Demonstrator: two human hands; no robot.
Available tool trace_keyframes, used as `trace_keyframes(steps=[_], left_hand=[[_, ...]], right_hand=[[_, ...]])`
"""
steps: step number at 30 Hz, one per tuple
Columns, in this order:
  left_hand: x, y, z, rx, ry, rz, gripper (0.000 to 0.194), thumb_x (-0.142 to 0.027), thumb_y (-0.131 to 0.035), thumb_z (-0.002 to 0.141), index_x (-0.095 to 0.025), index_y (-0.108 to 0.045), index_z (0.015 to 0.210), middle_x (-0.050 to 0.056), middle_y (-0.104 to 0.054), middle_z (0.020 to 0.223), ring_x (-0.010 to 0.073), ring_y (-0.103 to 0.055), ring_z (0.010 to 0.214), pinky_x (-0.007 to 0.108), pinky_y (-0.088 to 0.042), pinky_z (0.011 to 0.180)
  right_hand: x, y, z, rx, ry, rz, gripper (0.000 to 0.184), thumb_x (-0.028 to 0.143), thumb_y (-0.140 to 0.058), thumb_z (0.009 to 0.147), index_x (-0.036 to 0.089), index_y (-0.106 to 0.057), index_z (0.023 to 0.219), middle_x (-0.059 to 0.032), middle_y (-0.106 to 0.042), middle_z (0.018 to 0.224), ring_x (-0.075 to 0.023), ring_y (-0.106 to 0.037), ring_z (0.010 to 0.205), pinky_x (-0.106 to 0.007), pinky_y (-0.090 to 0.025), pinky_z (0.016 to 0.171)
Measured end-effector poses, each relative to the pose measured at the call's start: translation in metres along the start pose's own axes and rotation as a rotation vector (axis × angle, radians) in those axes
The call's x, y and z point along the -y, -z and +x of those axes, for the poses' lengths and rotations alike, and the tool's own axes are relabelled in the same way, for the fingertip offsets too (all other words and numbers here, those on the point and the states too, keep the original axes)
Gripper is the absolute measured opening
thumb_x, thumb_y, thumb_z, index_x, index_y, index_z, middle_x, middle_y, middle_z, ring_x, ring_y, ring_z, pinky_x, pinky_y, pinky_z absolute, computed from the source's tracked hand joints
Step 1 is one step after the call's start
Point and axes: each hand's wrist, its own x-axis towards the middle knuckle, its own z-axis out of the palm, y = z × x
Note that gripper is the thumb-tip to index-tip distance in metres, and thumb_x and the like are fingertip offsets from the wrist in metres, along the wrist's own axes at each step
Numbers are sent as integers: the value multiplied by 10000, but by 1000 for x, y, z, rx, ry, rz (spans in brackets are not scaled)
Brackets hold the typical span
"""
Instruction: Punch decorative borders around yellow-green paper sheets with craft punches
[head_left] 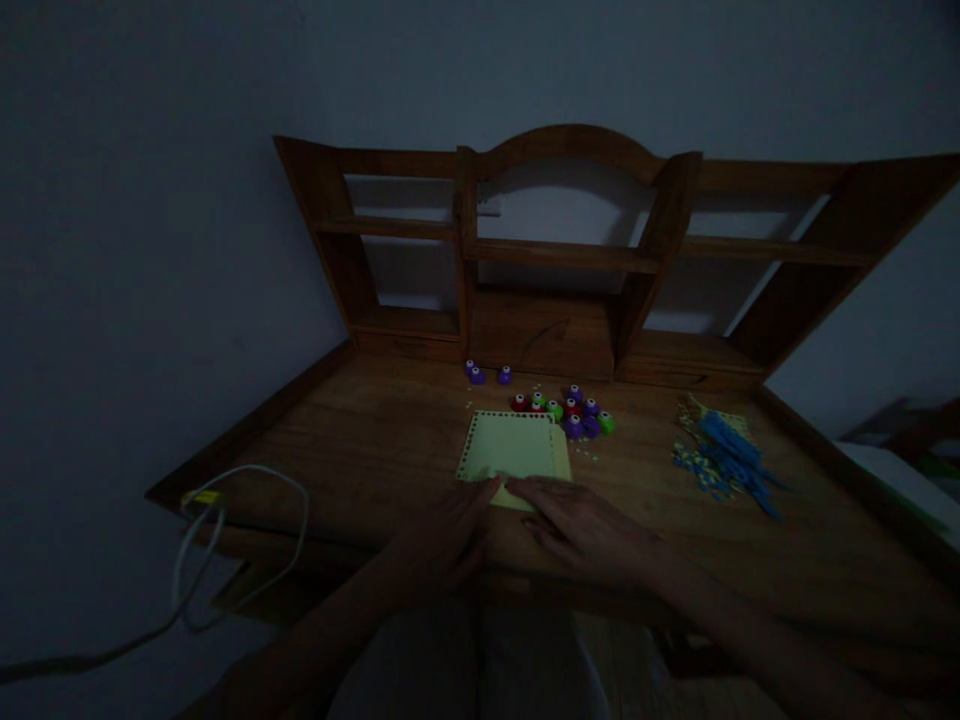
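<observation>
A pale yellow-green sheet of paper (514,445) lies near the desk's front edge, with small shapes punched along its borders. Another yellowish sheet edge shows beneath it on the right side. My left hand (450,525) rests its outstretched fingers on the paper's lower left part. From the other side, my right hand (581,520) lays its extended fingers on the lower right part, the fingertips of both hands nearly meeting. Just behind the paper stand several small craft punches (574,427) in purple, red and green. Dim light blurs fine detail.
Two or three purple punches (477,376) stand farther back on the wooden desk (360,430). Blue paper strips (731,460) and yellow and blue scraps are heaped at right. A white cable (306,500) loops over the left front edge. A wooden shelf unit (559,253) rises behind.
</observation>
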Motion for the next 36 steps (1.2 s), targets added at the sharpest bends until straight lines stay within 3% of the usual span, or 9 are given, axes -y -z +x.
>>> trace_keyframes(steps=[12,17,21,26,29,32,36], left_hand=[[11,8,-26,-40,72,86,680,-320,-458,910,-158,-141,1489,151,-390,1448,276,-391,1314,447,-379,1063],[9,10,-27,-98,64,114,680,-326,-474,900,-166,-168,1485,156,-431,1417,294,-430,1279,463,-398,1033],[7,14,-26,-143,96,72,661,-311,-512,876,-180,-237,1463,140,-460,1392,285,-440,1265,478,-373,1051],[16,13,-23,-364,329,-108,512,-314,-505,893,-220,-382,1380,113,-424,1419,264,-398,1309,497,-350,1071],[26,11,-17,-461,442,-283,525,-325,-483,912,-231,-328,1406,104,-475,1374,239,-449,1275,499,-357,1067],[35,7,-10,-432,506,-464,531,-328,-487,910,-244,-315,1405,95,-494,1361,212,-507,1223,459,-398,1047],[43,4,-5,-438,478,-595,519,-325,-498,898,-233,-346,1386,109,-496,1356,209,-528,1200,431,-443,1010]], right_hand=[[-8,8,-39,-66,-153,-74,498,244,-457,907,217,-356,1393,-112,-631,1178,-242,-622,1049,-397,-527,893],[-9,7,-44,-106,-128,-158,432,246,-448,910,203,-419,1340,-119,-647,1115,-245,-638,989,-389,-546,839],[-18,11,-44,-201,-113,-261,291,222,-458,901,200,-538,1180,-122,-648,1082,-258,-628,970,-416,-527,849],[-13,9,-9,-334,-203,-67,325,235,-465,919,225,-473,1244,-92,-605,1181,-232,-574,1089,-415,-472,942],[-8,-5,30,-311,-173,141,402,297,-602,861,247,-478,1240,-68,-587,1211,-215,-552,1119,-392,-456,956],[-9,-27,64,-209,-175,266,565,279,-760,712,223,-505,1213,-58,-622,1077,-191,-606,907,-326,-507,789],[-17,-48,84,-116,-238,375,522,115,-754,646,206,-550,1117,1,-635,863,-150,-598,721,-258,-479,649]])
